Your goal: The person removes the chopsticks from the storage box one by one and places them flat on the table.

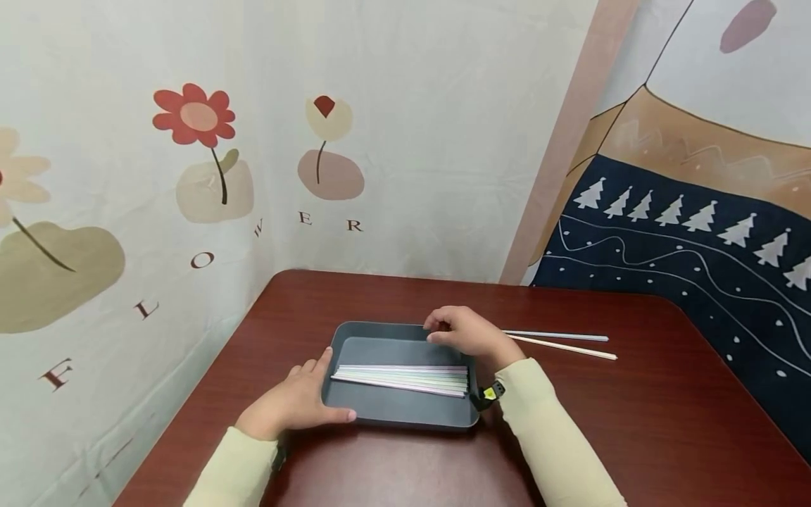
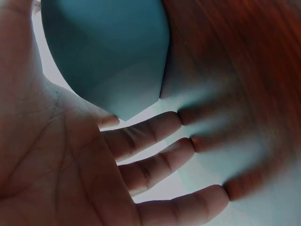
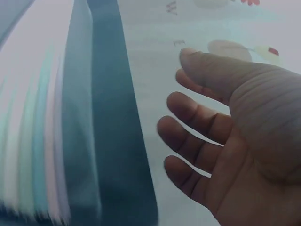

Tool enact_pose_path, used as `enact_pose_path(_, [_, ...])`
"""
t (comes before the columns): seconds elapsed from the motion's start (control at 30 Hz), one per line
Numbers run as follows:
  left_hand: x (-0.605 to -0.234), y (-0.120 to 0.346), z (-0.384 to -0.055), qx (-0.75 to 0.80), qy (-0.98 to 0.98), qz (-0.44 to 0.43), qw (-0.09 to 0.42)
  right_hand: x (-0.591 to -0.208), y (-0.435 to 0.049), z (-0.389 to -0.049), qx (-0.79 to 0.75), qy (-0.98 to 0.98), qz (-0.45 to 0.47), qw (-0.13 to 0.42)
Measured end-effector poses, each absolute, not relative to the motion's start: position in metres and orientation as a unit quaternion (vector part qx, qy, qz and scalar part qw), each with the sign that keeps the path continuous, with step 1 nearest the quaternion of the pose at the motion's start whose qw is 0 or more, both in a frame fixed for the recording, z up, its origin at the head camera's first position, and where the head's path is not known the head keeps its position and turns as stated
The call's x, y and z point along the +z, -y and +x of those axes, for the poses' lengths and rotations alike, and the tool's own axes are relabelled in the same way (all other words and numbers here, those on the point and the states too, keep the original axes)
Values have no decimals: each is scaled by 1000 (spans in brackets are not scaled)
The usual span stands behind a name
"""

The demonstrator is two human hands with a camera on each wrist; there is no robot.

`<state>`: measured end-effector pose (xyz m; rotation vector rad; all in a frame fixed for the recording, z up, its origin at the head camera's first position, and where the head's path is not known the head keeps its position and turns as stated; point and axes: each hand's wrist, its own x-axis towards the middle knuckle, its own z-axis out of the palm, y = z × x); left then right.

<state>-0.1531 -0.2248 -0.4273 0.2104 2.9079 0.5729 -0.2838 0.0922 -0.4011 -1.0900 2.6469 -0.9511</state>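
On wall (image 1: 431,141): "FLOWER". Bench (image 1: 393,468): one tray (image 1: 380,350) of sticks (image 1: 405,381), two loose sticks (image 1: 557,334) outside. Left hand (image 1: 293,401) spread at rim, right hand (image 1: 472,332) loosely curled.

Bench (image 1: 633,429): red-brown, far corners rounded. Behind it, pale curtain (image 1: 437,141) printed with flowers (image 1: 198,116) and letters (image 1: 203,260), F-L-O-W-E-R. Right: navy cloth (image 1: 646,257), white trees (image 1: 700,216), tan band (image 1: 690,141) above.
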Motion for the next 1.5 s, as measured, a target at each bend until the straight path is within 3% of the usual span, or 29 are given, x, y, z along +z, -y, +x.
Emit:
enact_pose_path(0.43, [-427, 221, -154, 193, -975, 70, 88, -431, -53, -280, -283, -871, -376, 145])
enact_pose_path(0.83, [-425, 224, -156, 192, -975, 70, 89, -443, -46, -284, -276, -864, -393, 149])
enact_pose_path(1.5, [-427, 224, -158, 194, -974, 67, 92, -447, -42, -285, -243, -871, -412, 112])
